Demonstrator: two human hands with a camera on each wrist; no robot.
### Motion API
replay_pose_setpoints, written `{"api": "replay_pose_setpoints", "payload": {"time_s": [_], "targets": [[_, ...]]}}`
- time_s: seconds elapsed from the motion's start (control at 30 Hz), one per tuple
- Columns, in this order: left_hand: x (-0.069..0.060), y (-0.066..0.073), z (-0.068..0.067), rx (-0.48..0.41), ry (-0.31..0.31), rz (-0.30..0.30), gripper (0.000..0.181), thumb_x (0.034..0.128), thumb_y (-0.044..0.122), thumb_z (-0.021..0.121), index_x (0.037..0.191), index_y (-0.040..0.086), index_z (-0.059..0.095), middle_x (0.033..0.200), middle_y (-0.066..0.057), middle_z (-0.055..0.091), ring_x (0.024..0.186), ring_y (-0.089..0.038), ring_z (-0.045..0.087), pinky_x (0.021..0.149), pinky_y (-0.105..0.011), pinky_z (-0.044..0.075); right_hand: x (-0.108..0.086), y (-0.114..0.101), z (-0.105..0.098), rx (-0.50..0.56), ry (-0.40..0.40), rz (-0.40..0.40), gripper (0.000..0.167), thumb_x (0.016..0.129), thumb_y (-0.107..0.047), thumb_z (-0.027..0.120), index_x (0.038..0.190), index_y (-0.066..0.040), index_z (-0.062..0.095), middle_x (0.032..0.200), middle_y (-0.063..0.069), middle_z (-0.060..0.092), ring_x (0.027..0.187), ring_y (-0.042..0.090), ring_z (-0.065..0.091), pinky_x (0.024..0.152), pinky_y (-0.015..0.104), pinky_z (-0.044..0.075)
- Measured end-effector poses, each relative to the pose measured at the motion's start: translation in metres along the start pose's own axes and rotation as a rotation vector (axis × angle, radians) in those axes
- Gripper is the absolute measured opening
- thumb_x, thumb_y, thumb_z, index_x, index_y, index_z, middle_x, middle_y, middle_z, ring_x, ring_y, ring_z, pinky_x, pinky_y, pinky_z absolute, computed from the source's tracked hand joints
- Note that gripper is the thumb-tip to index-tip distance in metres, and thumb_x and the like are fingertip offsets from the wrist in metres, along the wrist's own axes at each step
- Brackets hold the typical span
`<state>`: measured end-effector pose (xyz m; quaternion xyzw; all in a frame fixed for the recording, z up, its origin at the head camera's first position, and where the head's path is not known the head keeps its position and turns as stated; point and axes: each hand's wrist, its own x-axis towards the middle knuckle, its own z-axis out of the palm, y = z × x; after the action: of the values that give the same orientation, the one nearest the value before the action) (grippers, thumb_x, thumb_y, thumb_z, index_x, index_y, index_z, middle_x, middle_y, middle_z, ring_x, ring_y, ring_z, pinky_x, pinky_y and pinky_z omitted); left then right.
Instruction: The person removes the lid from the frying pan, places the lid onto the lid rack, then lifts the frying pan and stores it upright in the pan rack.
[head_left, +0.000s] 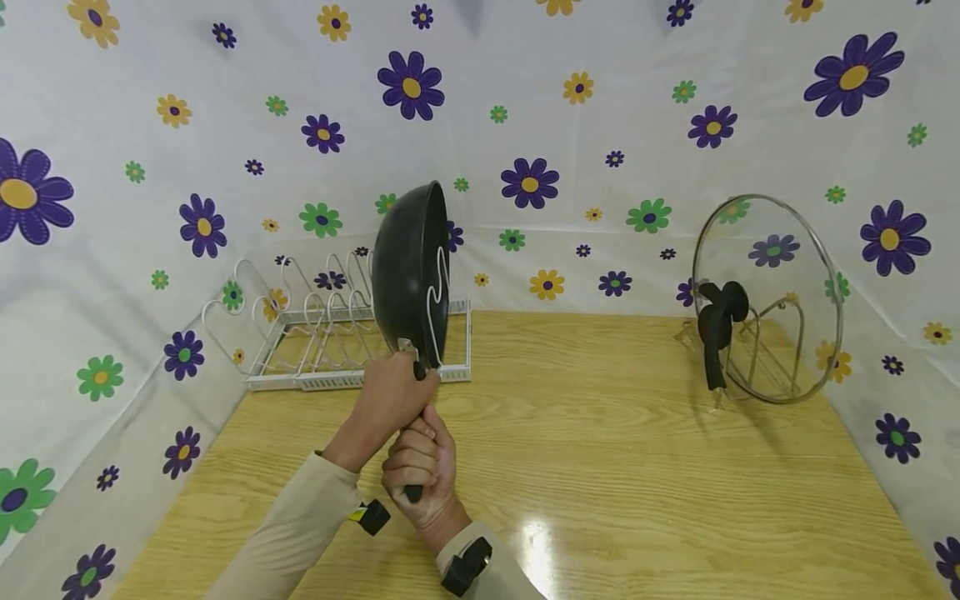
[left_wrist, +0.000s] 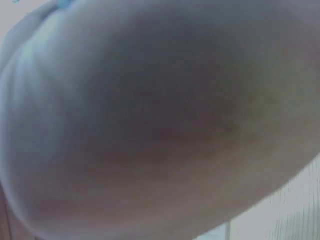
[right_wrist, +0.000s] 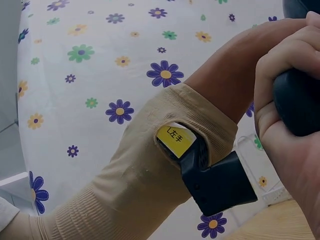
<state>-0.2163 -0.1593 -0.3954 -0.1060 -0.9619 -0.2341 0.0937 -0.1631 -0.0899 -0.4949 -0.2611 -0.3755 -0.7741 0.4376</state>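
Note:
A black frying pan (head_left: 405, 267) is held on its side, its open face toward the right, at the right end of a white wire rack (head_left: 360, 379). One white wire loop (head_left: 437, 304) shows in front of its open side. Near the pan's body, my left hand (head_left: 393, 387) grips the handle. My right hand (head_left: 423, 462) wraps around the handle lower down, with the black handle end (head_left: 412, 493) poking out below; the right wrist view also shows this handle (right_wrist: 300, 102) in the fingers. A large blurred surface fills the left wrist view.
To the right, a glass lid (head_left: 780, 292) with a black knob (head_left: 718, 321) leans upright in a metal wire stand (head_left: 798, 333). Flower-patterned cloth (head_left: 570, 150) surrounds the wooden table (head_left: 600, 450) at the back and sides. More wire loops stand along the rack's left.

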Motion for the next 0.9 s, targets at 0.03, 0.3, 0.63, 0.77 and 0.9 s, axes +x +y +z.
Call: {"api": "replay_pose_setpoints", "payload": {"time_s": [0.03,0.3,0.63,0.77,0.9], "targets": [[0.000,0.000,0.000,-0.002,0.000,0.000,0.034,0.0926,0.016,0.059,0.062,0.012,0.045,0.054,0.001,0.038,0.043,-0.015,0.034,0.043,-0.028,0.028,0.000,0.000,0.001,-0.009,0.009,-0.002,0.041,0.109,-0.034,0.047,0.071,-0.021,0.040,0.052,-0.012,0.037,0.039,-0.002,0.035,0.043,0.010,0.035],[-0.002,0.000,0.002,-0.058,-0.033,-0.034,0.031,0.0948,0.021,0.058,0.067,0.010,0.049,0.056,-0.003,0.043,0.043,-0.016,0.037,0.042,-0.028,0.031,-0.006,0.000,0.011,-0.101,0.113,-0.029,0.040,0.109,-0.035,0.047,0.073,-0.020,0.041,0.054,-0.011,0.037,0.040,-0.003,0.034,0.044,0.009,0.037],[-0.002,-0.004,0.004,-0.089,-0.070,-0.049,0.031,0.0995,0.034,0.057,0.083,0.008,0.059,0.062,-0.004,0.049,0.048,-0.020,0.046,0.047,-0.032,0.037,-0.014,-0.008,0.025,-0.363,0.325,0.001,0.030,0.105,-0.040,0.053,0.088,-0.016,0.059,0.070,-0.006,0.054,0.055,-0.001,0.043,0.054,0.007,0.032],[-0.003,-0.002,0.003,-0.094,-0.081,-0.069,0.033,0.0999,0.037,0.056,0.085,0.008,0.060,0.062,-0.005,0.049,0.050,-0.022,0.047,0.049,-0.033,0.038,-0.017,-0.013,0.031,-0.486,0.394,0.027,0.034,0.107,-0.046,0.046,0.092,-0.016,0.055,0.080,-0.006,0.055,0.063,0.001,0.045,0.061,0.010,0.038],[-0.004,0.001,0.002,-0.126,-0.092,-0.096,0.036,0.1006,0.040,0.056,0.083,0.009,0.059,0.061,-0.005,0.049,0.050,-0.023,0.048,0.050,-0.034,0.039,-0.019,-0.018,0.037,-0.592,0.451,0.048,0.041,0.108,-0.050,0.034,0.099,-0.017,0.056,0.086,-0.005,0.053,0.072,0.004,0.049,0.069,0.014,0.046]]}}
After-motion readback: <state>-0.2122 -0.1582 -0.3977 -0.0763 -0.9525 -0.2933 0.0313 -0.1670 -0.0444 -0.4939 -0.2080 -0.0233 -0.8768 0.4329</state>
